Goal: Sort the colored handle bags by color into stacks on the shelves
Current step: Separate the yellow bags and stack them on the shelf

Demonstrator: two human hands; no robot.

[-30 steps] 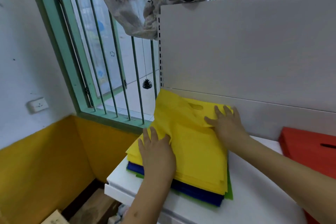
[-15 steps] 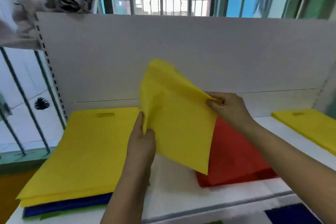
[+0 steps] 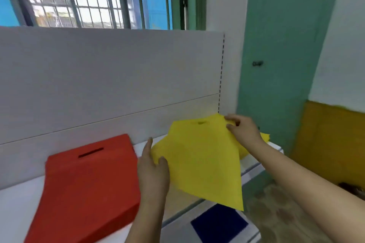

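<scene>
While the left hand [image 3: 153, 171] pinches the near-left edge of a yellow bag [image 3: 201, 162], thumb on top, a blue stack [image 3: 219, 225] lies on the lower shelf below it. Beside that hand sits the red stack [image 3: 88, 185]. Farther off, the right hand [image 3: 244, 130] grips the bag's top corner above a yellow stack [image 3: 264, 137].

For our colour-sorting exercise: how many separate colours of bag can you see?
3: red stack on the shelf at left, yellow bag held in both hands, blue bags on the lower shelf. Others may be hidden.
</scene>
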